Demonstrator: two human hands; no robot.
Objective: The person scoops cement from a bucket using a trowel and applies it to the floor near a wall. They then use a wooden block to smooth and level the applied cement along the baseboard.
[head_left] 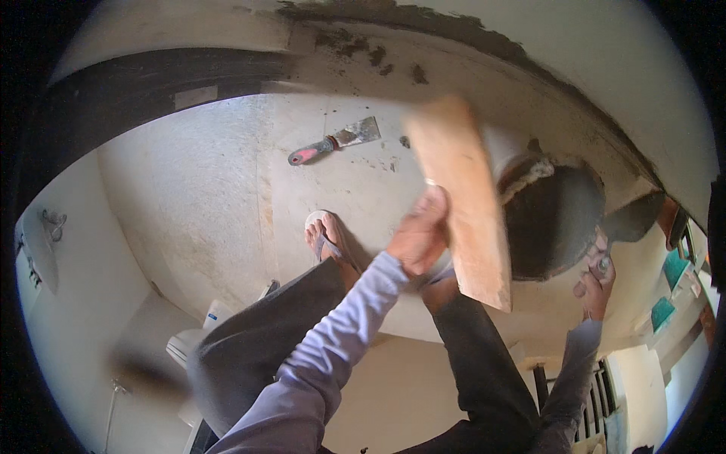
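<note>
Left hand (423, 236) grips a wooden board (461, 204), right of centre; right hand (596, 286), right of frame, closed around a trowel (634, 218) near a dark pan (558, 219). Scraper (333, 142) lies upper centre.

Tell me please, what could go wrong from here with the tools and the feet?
The left hand holds a wooden board close beside the dark bowl in this view, so it might bump the rim.

The scraper lies loose on the floor ahead of an open sandal; a step forward could catch bare toes.

The trowel in the right hand could also knock the bowl.
</note>
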